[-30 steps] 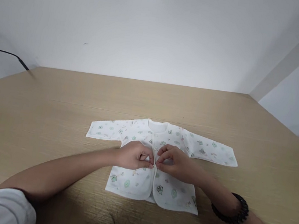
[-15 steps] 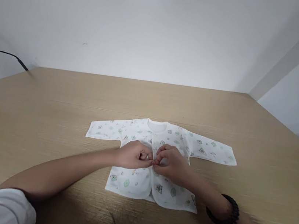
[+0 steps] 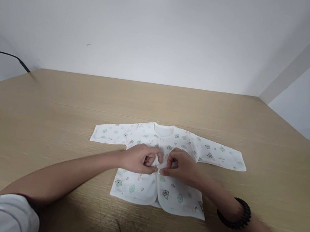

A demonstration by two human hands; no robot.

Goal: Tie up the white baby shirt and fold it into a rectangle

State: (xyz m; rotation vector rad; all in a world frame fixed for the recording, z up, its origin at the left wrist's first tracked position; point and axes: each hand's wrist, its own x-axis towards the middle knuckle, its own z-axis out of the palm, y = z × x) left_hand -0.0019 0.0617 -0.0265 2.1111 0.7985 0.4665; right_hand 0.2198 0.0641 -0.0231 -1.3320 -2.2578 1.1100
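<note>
Wood-grain tabletop (image 3: pixel 56 117) carries baby shirt (image 3: pixel 133 186), flat mid-table, sleeves spread. Thin soft cotton: light, limp, bunches easily; best held at stiffer front placket edges. Left hand (image 3: pixel 137 159), right hand (image 3: pixel 182 166) meet at centre opening, both pinching placket around small snap (image 3: pixel 158 171).

Office-like room: bare wooden desk (image 3: pixel 229 119)

Bare wooden table (image 3: pixel 56 117) open on every side of the baby shirt (image 3: pixel 139 186); walls behind and right.
</note>
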